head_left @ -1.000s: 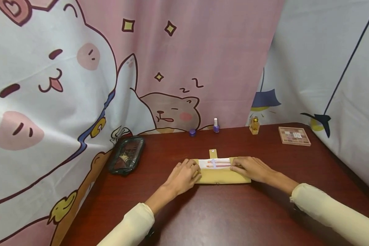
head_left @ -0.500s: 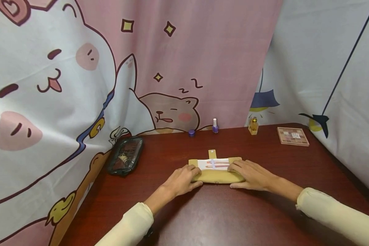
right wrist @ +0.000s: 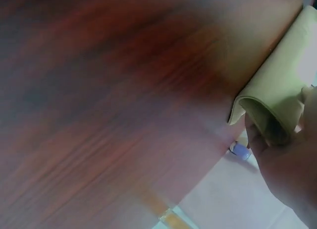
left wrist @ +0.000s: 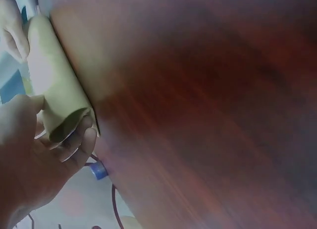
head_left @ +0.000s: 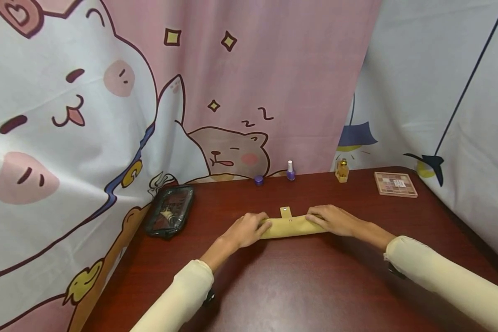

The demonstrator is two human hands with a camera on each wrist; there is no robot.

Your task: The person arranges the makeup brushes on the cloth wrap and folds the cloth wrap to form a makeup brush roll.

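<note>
A yellow roll-up case [head_left: 290,228] lies folded over into a tube on the dark red table, its snap strap [head_left: 285,212] sticking out at the far side. My left hand [head_left: 246,229] grips the left end, thumb on the near side. At the right end, my right hand [head_left: 336,220] holds the case the same way. The left wrist view shows the left hand [left wrist: 29,159] with fingers bent round the hollow end of the case [left wrist: 59,75]. In the right wrist view, the right hand [right wrist: 292,159] curls round the other open end. The inside is mostly hidden.
To the left lies a black-edged clear pouch [head_left: 170,211]. Along the table's back stand a small purple jar [head_left: 259,180], a purple nail polish bottle [head_left: 290,171] and a gold perfume bottle [head_left: 342,170]. An eyeshadow palette [head_left: 395,184] lies back right, before a printed curtain [head_left: 315,92].
The near part of the case has been folded away from me, covering the white lining and the pink sticks seen earlier. Both hands moved slightly away from me with it.
</note>
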